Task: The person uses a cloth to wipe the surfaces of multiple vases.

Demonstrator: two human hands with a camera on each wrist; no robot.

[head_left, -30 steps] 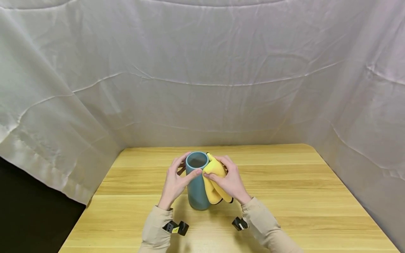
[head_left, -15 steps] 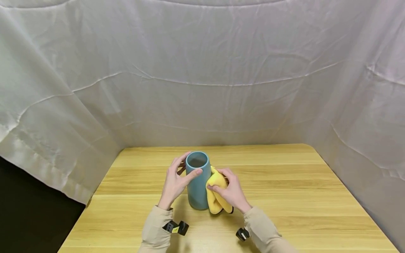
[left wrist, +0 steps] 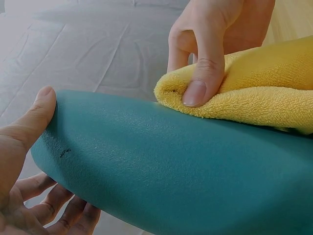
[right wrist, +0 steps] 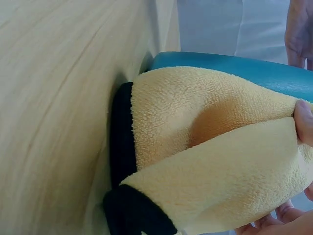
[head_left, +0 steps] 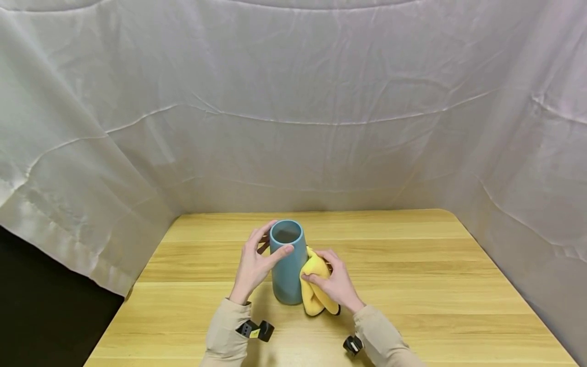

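Observation:
A tall blue-green vase (head_left: 289, 272) stands upright on the table, its round mouth facing up. My left hand (head_left: 254, 262) grips it near the rim from the left, thumb in front and fingers behind. In the left wrist view a small dark mark shows on the vase (left wrist: 161, 161) below that thumb. My right hand (head_left: 338, 283) pinches a folded yellow towel (head_left: 314, 293) with dark edging and presses it to the vase's right side. The towel's lower end hangs down close to the table, as the right wrist view shows at its dark edging (right wrist: 124, 142).
The light wooden table (head_left: 435, 285) extends around the vase on every side. Grey-white cloth (head_left: 302, 153) hangs behind it and along both sides. A dark area (head_left: 46, 300) lies beyond the left edge. Each sleeve carries a small black wrist camera (head_left: 265, 331).
My right hand has slid the towel down the vase's right side, from near the rim to about mid-height. The left hand and the vase have stayed in place.

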